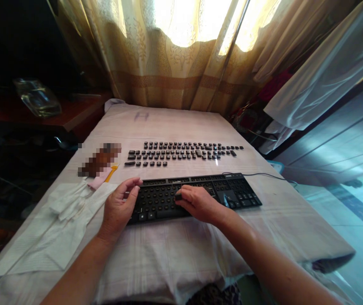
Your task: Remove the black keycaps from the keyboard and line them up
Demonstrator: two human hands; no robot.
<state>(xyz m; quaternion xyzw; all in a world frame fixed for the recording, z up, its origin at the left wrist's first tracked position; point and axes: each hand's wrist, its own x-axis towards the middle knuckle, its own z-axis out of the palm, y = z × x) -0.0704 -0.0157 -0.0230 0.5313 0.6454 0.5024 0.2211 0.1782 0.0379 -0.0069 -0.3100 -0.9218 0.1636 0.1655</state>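
Note:
A black keyboard (165, 214) lies across the cloth-covered table, with most of its key positions bare and a few keys still fitted at the bottom left and on the number pad. My left hand (120, 203) holds its left end, thumb over the top and fingers curled at the edge. Over the middle of the key field, my right hand (200, 202) is closed in a pinch on a small black piece (178, 195); its exact kind is hard to make out. Beyond the keyboard, loose black keycaps (176, 153) are laid out in rows.
White tissue sheets (70, 216) are spread at the left, beside a pink and yellow item (105, 177) and a pixelated brown object (101, 160). The keyboard cable (270, 174) runs off to the right. A glass jar (38, 97) stands on the wooden desk (76, 112).

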